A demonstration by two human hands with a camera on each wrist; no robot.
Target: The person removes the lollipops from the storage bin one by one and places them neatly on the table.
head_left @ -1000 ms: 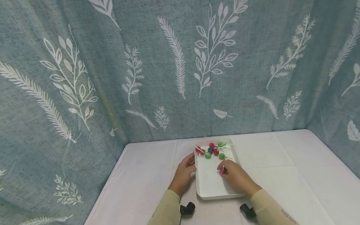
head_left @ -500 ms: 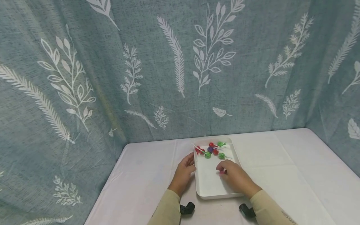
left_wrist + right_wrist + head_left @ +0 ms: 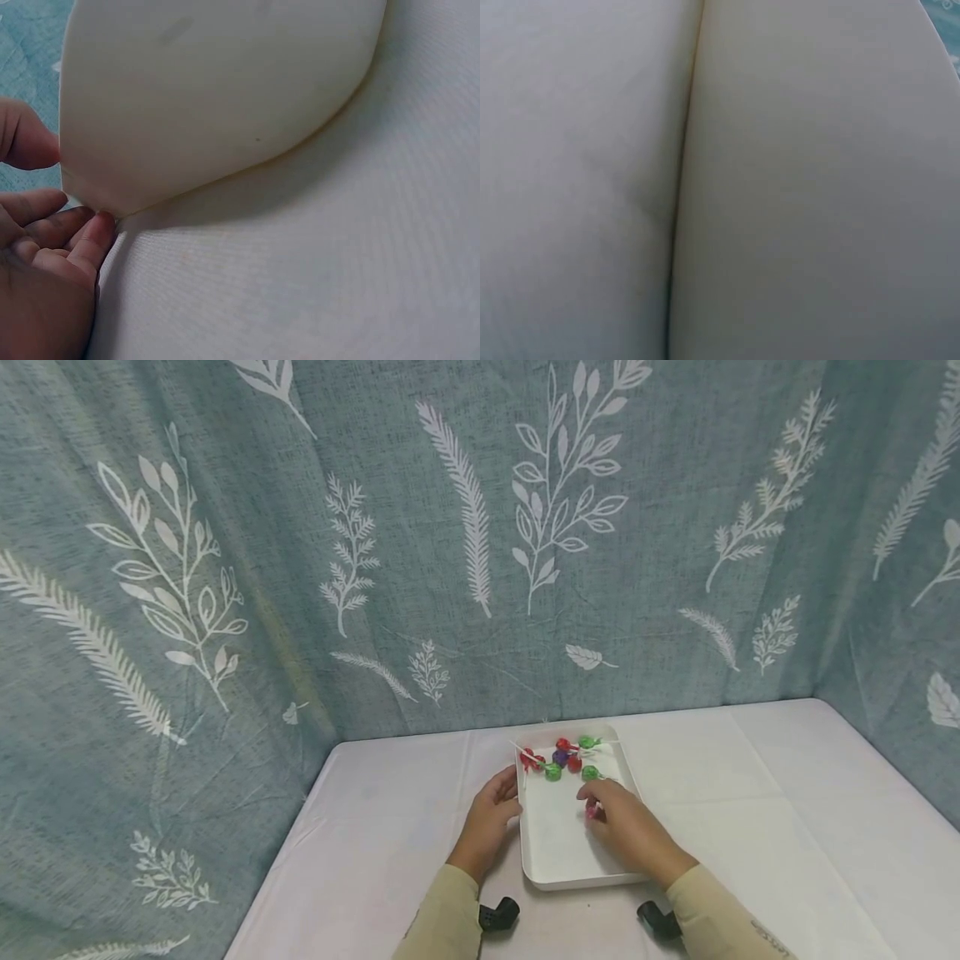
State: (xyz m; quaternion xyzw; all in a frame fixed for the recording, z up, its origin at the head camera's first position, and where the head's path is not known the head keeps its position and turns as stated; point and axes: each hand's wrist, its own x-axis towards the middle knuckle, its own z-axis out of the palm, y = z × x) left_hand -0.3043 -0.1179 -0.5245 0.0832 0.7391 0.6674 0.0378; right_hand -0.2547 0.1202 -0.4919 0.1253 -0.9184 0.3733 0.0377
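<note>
A white rectangular tray (image 3: pixel 557 852) lies on the table in front of the person. The right hand (image 3: pixel 627 828) is over its near right part, pinching a pink-wrapped lollipop (image 3: pixel 592 812) mostly hidden by the fingers. Along the tray's left side rests the left hand (image 3: pixel 489 822); in the left wrist view its loosely bent fingers (image 3: pixel 94 240) and thumb touch the tray's edge. Toward the far end of the tray lie several lollipops: red (image 3: pixel 574 763), green (image 3: pixel 552 772) and purple (image 3: pixel 560 757), some with white sticks showing. The right wrist view shows only the tray's outer wall (image 3: pixel 802 180) beside the cloth.
A white cloth (image 3: pixel 405 810) covers the table. Behind it and at the sides hangs a blue-green curtain (image 3: pixel 420 552) with white leaf patterns. Black devices (image 3: pixel 500 914) sit by both wrists, below light sleeves (image 3: pixel 442 914).
The right hand still holds the pink lollipop, whose head and stick stood out more a second ago and are now partly tucked behind the fingers. The left hand has stayed by the tray.
</note>
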